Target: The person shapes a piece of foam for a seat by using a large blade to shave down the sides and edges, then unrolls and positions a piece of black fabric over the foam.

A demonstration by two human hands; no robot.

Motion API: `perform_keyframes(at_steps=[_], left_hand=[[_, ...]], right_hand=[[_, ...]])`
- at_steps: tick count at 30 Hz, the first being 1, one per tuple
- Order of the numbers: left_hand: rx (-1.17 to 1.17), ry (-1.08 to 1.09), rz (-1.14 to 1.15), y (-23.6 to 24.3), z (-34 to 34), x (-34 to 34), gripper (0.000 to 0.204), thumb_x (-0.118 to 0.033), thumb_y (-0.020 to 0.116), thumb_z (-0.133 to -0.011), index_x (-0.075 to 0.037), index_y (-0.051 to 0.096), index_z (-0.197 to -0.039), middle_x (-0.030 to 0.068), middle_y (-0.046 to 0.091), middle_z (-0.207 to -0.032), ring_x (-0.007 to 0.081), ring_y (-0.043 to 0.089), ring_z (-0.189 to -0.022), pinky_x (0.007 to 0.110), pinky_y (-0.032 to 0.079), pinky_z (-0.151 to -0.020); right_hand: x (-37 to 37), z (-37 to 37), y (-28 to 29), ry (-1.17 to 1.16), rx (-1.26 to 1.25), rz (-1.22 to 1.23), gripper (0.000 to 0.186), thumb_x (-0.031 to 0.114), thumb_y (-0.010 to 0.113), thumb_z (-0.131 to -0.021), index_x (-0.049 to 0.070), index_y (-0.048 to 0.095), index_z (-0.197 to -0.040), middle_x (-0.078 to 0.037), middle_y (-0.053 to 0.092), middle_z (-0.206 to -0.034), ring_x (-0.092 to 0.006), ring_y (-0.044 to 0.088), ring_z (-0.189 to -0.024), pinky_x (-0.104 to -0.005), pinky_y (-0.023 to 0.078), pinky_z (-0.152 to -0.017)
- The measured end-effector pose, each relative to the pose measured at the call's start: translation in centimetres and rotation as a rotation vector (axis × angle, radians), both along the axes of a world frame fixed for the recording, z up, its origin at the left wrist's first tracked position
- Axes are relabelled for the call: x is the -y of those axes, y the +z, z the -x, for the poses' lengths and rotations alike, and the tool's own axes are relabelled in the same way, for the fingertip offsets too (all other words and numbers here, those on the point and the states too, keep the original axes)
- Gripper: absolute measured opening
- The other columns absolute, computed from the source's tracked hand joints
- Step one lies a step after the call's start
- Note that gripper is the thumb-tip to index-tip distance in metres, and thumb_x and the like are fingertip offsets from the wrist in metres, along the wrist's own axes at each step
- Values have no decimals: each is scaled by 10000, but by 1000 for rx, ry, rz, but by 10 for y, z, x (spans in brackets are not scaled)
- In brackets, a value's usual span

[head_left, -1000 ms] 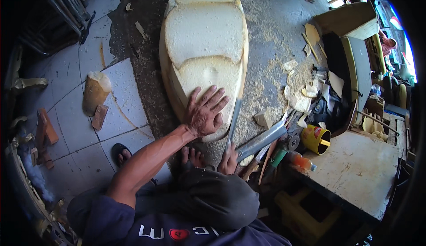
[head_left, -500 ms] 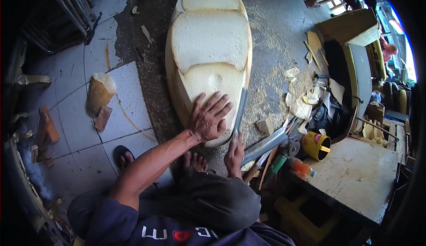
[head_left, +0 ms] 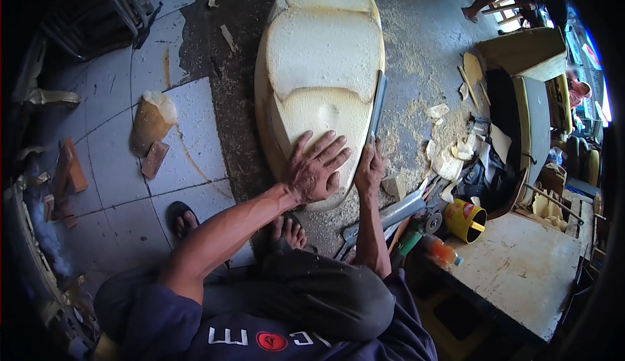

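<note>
While my left hand [head_left: 316, 167] braces, my right hand [head_left: 371, 164] holds a grey blade [head_left: 378, 108]

The cream foam seat [head_left: 325, 52] lies before me on the dark floor [head_left: 426, 19]. My left is spread on its near end, gripping nothing, presumably to steady it; my right closes round the long blade, set along its right edge, perhaps following the curve. Brownish seams part its speckled, tapering top.

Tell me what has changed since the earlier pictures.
The right grip has moved forward with the grey bar, along the right edge of the foam. Nothing was newly taken hold of or let go. The left grip stays spread on the foam's near part.
</note>
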State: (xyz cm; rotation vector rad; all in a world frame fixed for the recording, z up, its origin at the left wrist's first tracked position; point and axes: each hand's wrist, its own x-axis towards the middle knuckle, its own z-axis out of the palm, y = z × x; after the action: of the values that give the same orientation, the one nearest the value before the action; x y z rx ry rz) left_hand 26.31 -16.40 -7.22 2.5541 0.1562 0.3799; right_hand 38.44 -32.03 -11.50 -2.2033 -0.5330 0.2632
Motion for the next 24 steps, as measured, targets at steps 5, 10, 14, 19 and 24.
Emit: perform_keyframes(at_steps=[5, 10, 14, 19, 24], left_hand=[[-5, 7, 67, 9, 20, 12, 588, -288, 555, -813, -191, 585, -1392, 48, 492, -1515, 253, 368, -1456, 594, 174, -1179], [34, 6, 25, 0, -3, 7, 601, -259, 569, -795, -185, 586, -1392, 51, 469, -1533, 256, 379, -1444, 590, 191, -1169], [16, 29, 24, -14, 8, 9, 582, -285, 535, -838, -198, 564, -1413, 55, 464, -1538, 259, 377, -1450, 586, 163, -1181], [23, 26, -14, 2, 6, 5, 568, -282, 515, -848, -196, 572, -1406, 50, 484, -1521, 254, 377, -1450, 592, 179, -1169], [-13, 21, -2, -11, 15, -1, 576, -275, 548, -823, -181, 586, -1391, 60, 493, -1512, 258, 390, -1439, 594, 178, -1176]], right_hand=[[67, 166, 35, -120, -129, 12, 469, 281, 352, -1075, 25, 499, -1438, -243, 508, -1440, -402, 531, -1186, -444, 351, -1050], [-1, -16, 1, -32, -99, -64, 439, 308, 393, -1077, 5, 573, -1339, -228, 556, -1393, -369, 544, -1133, -431, 382, -1023], [64, 102, -13, -76, 24, 69, 466, 311, 390, -1075, -7, 570, -1365, -227, 476, -1491, -396, 516, -1156, -453, 338, -1030], [36, 56, 6, -53, -203, 68, 470, 261, 353, -1074, -31, 503, -1411, -253, 498, -1451, -413, 527, -1022, -455, 360, -992], [86, 181, -8, -113, -54, 108, 430, 243, 375, -1069, -7, 541, -1376, -246, 554, -1381, -422, 547, -1141, -437, 424, -967]])
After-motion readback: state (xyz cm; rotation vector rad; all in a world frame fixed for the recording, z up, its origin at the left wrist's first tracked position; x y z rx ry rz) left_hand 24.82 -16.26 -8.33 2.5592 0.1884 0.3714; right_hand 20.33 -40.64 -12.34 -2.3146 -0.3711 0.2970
